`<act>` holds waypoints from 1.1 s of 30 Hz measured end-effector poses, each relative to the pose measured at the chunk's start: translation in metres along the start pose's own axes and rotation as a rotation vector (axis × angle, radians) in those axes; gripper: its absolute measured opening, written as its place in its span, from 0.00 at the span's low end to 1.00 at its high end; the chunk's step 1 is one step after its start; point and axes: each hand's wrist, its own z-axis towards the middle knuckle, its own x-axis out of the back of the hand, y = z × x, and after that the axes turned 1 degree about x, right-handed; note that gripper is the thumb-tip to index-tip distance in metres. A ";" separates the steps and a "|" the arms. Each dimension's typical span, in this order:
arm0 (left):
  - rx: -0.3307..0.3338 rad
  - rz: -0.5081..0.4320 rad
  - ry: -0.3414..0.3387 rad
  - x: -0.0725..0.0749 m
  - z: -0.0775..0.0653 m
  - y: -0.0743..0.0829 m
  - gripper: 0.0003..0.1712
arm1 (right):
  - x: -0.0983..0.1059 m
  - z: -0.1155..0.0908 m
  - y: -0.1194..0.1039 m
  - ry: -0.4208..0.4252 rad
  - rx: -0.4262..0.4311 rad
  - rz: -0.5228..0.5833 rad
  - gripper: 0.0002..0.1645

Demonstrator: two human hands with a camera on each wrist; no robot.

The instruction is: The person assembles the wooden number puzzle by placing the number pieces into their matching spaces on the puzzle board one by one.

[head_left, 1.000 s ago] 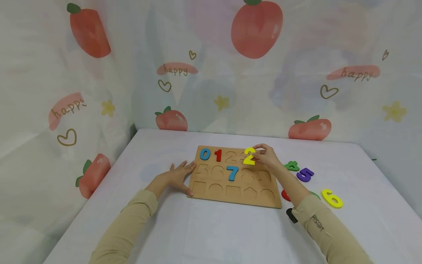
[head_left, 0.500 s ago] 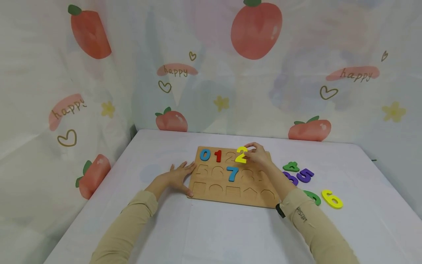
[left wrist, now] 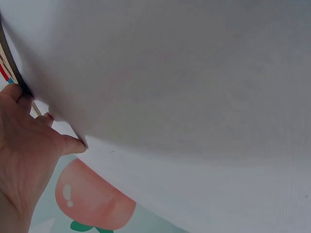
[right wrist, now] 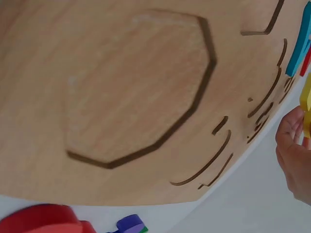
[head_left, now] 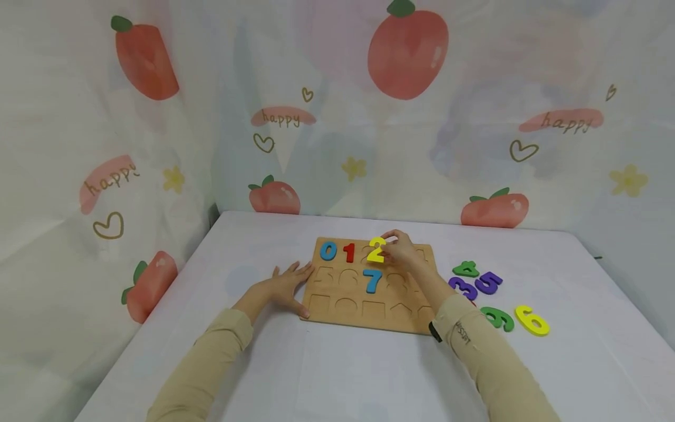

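Note:
A wooden number puzzle board (head_left: 343, 293) with cut recesses lies on the white table. A blue 0 (head_left: 328, 251) and a red 1 (head_left: 349, 253) are on its top row, and a blue 7 (head_left: 372, 282) is on the middle row. Between thumb and fingers, my right hand (head_left: 403, 255) pinches a yellow number 2 (head_left: 376, 251) over the top row, right of the 1; whether it touches the board I cannot tell. My left hand (head_left: 285, 290) rests with spread fingers against the board's left edge. In the left wrist view, the left thumb (left wrist: 74, 144) is extended along that edge.
Right of the board lie a green 4 (head_left: 466, 269), a purple 5 (head_left: 488, 283), a purple 3 (head_left: 464, 288), a green 9-like number (head_left: 500, 319) and a yellow 6 (head_left: 531, 320). A black piece (head_left: 435, 332) and a red piece (right wrist: 43, 221) are partly hidden.
My right hand has moved left along the top row with the yellow 2, from beyond the 2-shaped recess to over it. The left hand has stayed at the board's edge.

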 end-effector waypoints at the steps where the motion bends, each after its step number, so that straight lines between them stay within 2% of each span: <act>1: 0.000 0.001 0.001 0.000 0.000 0.000 0.68 | -0.001 0.001 -0.001 0.003 0.002 -0.009 0.21; 7: 0.007 0.005 0.008 0.002 0.000 0.000 0.67 | -0.011 0.009 -0.004 -0.001 -0.034 -0.052 0.19; 12: 0.005 -0.014 0.004 -0.002 0.000 -0.002 0.68 | -0.018 0.014 0.002 0.025 -0.103 -0.016 0.19; 15: 0.003 -0.016 0.003 -0.004 0.000 -0.002 0.68 | -0.019 0.016 0.006 0.042 -0.105 -0.021 0.18; 20: 0.008 0.003 0.003 -0.005 0.001 -0.002 0.68 | -0.022 0.018 0.008 0.076 -0.089 -0.074 0.17; 23: 0.015 0.001 0.005 -0.004 0.001 -0.002 0.68 | -0.024 0.026 0.011 0.106 -0.072 -0.169 0.14; 24: 0.018 0.000 0.004 -0.005 0.002 -0.003 0.68 | -0.024 0.032 0.017 0.104 -0.049 -0.207 0.13; 29: -0.005 -0.032 0.013 -0.003 0.000 -0.005 0.71 | -0.021 0.142 0.115 0.139 0.084 -0.381 0.10; 31: -0.011 -0.041 0.013 -0.001 -0.001 -0.004 0.71 | -0.019 0.173 0.141 0.125 0.074 -0.410 0.14; 33: -0.006 -0.041 0.009 -0.001 -0.002 -0.002 0.71 | -0.017 0.162 0.132 0.100 0.073 -0.414 0.18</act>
